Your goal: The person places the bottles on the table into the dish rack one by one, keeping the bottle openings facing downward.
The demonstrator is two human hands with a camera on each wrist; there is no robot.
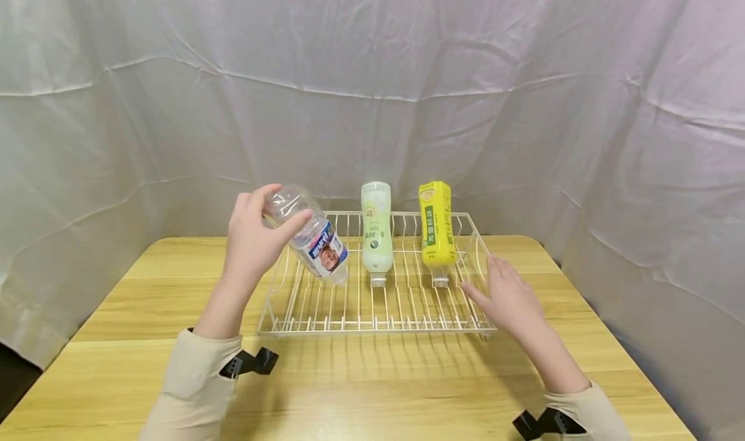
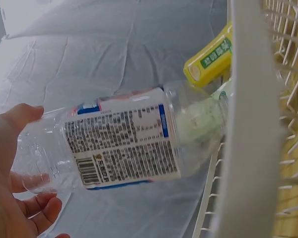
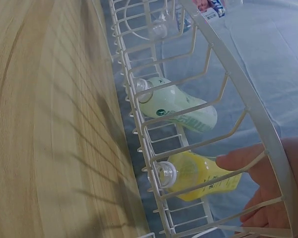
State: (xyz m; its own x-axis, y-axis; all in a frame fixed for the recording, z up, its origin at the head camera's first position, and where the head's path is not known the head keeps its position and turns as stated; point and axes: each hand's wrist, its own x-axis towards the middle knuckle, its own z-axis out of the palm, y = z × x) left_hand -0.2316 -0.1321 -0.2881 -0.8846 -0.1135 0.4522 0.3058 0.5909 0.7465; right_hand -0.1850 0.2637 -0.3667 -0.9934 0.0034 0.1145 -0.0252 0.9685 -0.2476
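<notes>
My left hand (image 1: 256, 234) grips a clear plastic bottle (image 2: 124, 144) near its base, thumb on one side and fingers on the other. This bottle leans neck-down over the left part of a white wire rack (image 1: 349, 329), and its label shows upside down in the head view. At the middle of the rack a pale green bottle (image 1: 377, 234) stands neck-down. A yellow bottle (image 1: 436, 224), likewise inverted, stands to its right. Beside the rack's right end is my right hand (image 1: 512, 295), fingers extended and holding nothing, its thumb pointing toward the yellow bottle.
The rack stands on a wood-grain table (image 1: 372, 389). Grey cloth (image 1: 372, 137) hangs behind and at both sides. Thin wire dividers run across the rack, and its raised end rail (image 3: 238, 74) passes close in front of my right hand.
</notes>
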